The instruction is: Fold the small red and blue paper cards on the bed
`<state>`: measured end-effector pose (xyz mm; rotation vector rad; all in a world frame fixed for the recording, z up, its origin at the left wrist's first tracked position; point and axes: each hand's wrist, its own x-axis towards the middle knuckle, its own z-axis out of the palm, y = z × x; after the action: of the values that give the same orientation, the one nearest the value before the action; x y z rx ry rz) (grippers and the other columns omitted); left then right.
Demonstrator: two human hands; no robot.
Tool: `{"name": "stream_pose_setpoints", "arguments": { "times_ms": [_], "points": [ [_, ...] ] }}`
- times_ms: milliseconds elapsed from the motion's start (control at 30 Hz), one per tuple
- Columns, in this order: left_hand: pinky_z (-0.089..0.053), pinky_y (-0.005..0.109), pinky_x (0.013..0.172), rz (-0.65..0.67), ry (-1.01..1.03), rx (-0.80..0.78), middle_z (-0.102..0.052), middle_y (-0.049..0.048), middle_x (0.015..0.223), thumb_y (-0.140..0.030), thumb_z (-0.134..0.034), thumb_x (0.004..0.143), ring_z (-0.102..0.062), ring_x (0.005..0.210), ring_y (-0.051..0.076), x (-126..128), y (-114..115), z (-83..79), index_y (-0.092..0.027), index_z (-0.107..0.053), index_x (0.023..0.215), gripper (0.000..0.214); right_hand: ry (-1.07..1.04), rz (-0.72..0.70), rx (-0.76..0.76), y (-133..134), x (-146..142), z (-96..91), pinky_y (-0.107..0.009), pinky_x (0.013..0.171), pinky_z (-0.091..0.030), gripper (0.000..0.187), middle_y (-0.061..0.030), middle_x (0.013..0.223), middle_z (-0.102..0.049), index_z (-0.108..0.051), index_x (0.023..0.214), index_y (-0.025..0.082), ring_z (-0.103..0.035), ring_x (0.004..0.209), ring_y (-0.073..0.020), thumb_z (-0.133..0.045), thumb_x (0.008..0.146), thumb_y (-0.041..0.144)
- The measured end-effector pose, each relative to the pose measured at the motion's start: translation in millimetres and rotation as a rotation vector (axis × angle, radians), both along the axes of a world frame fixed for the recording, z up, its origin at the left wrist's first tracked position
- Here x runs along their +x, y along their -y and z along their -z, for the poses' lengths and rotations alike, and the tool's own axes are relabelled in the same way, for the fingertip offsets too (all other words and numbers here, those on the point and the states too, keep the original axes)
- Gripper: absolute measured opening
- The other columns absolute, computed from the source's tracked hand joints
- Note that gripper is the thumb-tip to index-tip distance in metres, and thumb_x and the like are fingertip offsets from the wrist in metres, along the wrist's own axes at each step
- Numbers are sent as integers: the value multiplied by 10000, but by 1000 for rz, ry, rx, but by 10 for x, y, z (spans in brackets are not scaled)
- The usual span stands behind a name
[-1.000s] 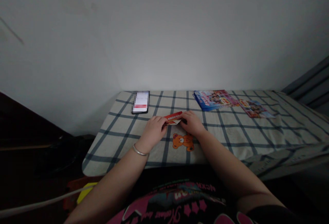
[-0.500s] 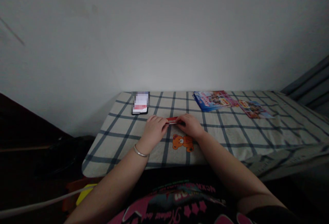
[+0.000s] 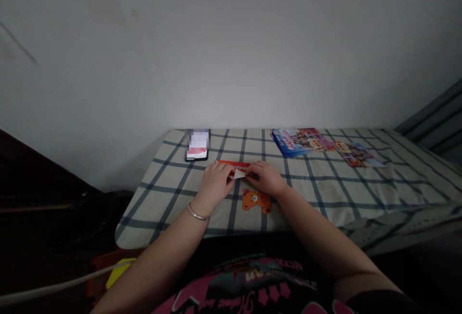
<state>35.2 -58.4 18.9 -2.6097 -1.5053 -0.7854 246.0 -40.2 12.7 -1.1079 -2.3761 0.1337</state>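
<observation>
Between my two hands, low over the checked tablecloth, is a folded piece of red and white paper [image 3: 238, 174]. Its red printed side shows along the far edge, and a pale flap faces me. My left hand [image 3: 217, 180] pinches its left end between thumb and fingers; a silver bangle circles that wrist. At the right end, my right hand [image 3: 266, 178] grips the paper with bent fingers. Both hands cover much of it. Just nearer to me, an orange teddy bear picture [image 3: 257, 201] lies flat on the cloth.
A phone [image 3: 198, 144] with a lit, blurred screen lies at the back left. Colourful printed booklets [image 3: 301, 142] and another printed sheet [image 3: 359, 154] rest at the back right. The table [image 3: 144, 208] stands against a pale wall [image 3: 231, 54].
The red paper has been opened or turned between my hands: more orange-red shows behind my fingers, and a pale flap now faces me. My hands have stayed nearly in place.
</observation>
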Motion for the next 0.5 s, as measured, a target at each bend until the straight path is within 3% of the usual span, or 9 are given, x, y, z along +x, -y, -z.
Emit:
{"name": "stream_pose_setpoints", "arguments": {
  "times_ms": [167, 333, 500],
  "points": [
    [-463, 402, 828, 101, 37, 10, -631, 66, 979, -324, -688, 813, -583, 929, 249, 27, 24, -1, -190, -559, 999, 263, 32, 8, -4, -7, 2, 17, -286, 773, -427, 41, -24, 889, -684, -653, 869, 211, -596, 857, -176, -664, 833, 194],
    [-460, 416, 912, 162, 18, 49, -604, 71, 1136, -240, -634, 849, -561, 1048, 247, 16, 16, 13, -208, -616, 1011, 166, 26, 13, -3, -5, 0, 15, -288, 773, -429, 31, -30, 885, -678, -654, 872, 207, -597, 859, -178, -650, 850, 228],
    [-455, 425, 953, 225, -29, 11, -635, 55, 1066, -168, -584, 861, -562, 1043, 233, 14, -3, 31, -206, -624, 954, 108, 12, -19, -10, 4, 13, 3, -293, 799, -444, 120, -33, 919, -681, -659, 886, 202, -593, 871, -181, -635, 789, 137]
  ]
}}
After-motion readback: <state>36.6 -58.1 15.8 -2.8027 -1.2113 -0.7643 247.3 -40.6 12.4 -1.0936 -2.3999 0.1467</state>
